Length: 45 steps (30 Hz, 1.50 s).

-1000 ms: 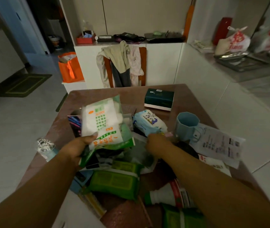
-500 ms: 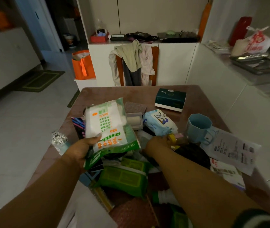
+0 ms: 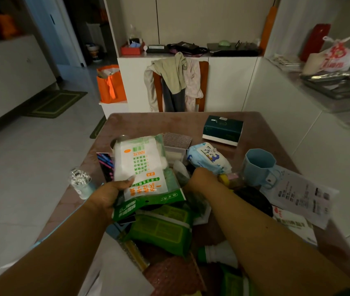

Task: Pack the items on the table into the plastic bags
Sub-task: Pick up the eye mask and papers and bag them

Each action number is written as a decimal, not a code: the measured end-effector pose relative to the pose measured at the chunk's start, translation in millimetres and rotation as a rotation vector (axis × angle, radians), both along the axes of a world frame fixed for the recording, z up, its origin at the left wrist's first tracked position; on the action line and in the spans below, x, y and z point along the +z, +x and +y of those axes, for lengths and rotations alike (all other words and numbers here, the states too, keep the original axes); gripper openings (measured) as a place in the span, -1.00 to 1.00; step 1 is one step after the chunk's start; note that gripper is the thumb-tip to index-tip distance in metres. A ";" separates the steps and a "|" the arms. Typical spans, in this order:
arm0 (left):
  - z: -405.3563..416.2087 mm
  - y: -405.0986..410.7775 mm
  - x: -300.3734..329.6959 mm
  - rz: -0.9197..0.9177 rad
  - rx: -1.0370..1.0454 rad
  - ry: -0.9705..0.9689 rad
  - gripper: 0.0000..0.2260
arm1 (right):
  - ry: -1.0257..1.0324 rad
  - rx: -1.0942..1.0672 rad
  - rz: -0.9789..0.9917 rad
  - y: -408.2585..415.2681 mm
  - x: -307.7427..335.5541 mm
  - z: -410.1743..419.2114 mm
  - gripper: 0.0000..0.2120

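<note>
Left hand [image 3: 110,194] grips a white-and-green glove packet [image 3: 142,167] above the cluttered bench [image 3: 161,122]; right hand [image 3: 204,178] reaches down into the pile.

Thumb lies across the packet's lower left corner, the packet tilted up over green wipe packs [image 3: 163,227]. Whether the right hand grasps anything cannot be told: its fingers are hidden among the items just below a blue-and-white wipe pack [image 3: 208,157], beside something yellow [image 3: 223,179]. A blue cup [image 3: 257,165] stands right of it, touching loose paper sheets [image 3: 302,193] that overhang the bench's right edge. A jar of cotton swabs [image 3: 81,184] sits at the left edge. A dark green tissue box [image 3: 223,130] stands apart toward the far right; the far strip of the bench around it is bare. Pale floor [image 3: 26,171] lies open on the left, a white cabinet wall [image 3: 287,116] close along the right.
</note>
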State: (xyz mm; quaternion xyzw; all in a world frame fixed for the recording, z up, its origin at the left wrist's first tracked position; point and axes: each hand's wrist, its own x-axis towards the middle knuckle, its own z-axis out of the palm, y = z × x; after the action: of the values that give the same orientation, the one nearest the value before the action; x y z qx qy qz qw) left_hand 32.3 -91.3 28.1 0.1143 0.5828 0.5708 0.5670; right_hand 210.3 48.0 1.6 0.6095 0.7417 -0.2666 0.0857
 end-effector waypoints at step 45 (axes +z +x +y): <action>23.3 164.0 19.2 -0.192 -0.021 0.132 -0.85 | 0.312 -0.580 0.988 166.2 64.9 -24.7 -0.75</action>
State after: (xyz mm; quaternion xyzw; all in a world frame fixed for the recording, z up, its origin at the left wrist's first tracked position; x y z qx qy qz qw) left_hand 196.3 -68.1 47.4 0.1024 0.4859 0.6103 0.6172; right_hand 376.5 23.3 66.5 0.5963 0.5275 -0.4192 -0.4364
